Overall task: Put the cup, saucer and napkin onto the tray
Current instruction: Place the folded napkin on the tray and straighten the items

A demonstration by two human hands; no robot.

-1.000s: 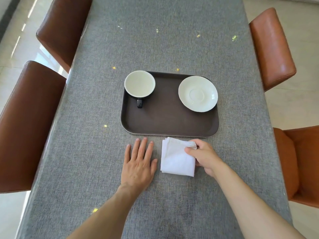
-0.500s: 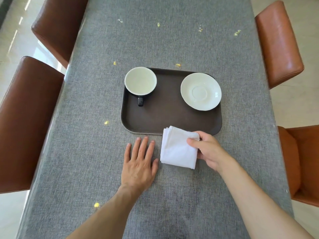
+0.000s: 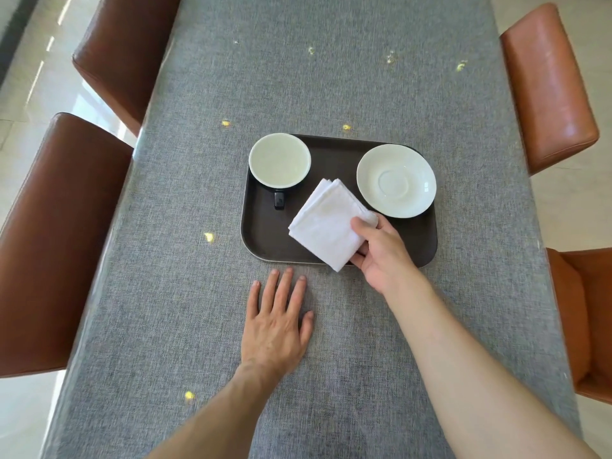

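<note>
A dark brown tray (image 3: 265, 240) lies mid-table. At its back left stands a black cup (image 3: 280, 160) with a white inside, handle toward me. A white saucer (image 3: 395, 180) rests at the tray's back right. My right hand (image 3: 381, 253) pinches a folded white napkin (image 3: 326, 223) by its right corner, holding it over the tray's middle front, between cup and saucer; I cannot tell whether it touches the tray. My left hand (image 3: 276, 323) lies flat on the cloth just in front of the tray, fingers spread, holding nothing.
A grey tablecloth (image 3: 165, 293) covers the long table. Brown leather chairs stand along both sides: two on the left (image 3: 59, 243), two on the right (image 3: 549, 87). Small yellow light spots dot the cloth.
My right hand has lifted the napkin off the cloth and carried it forward over the tray, turning it diagonal. The left hand stays flat where it was.
</note>
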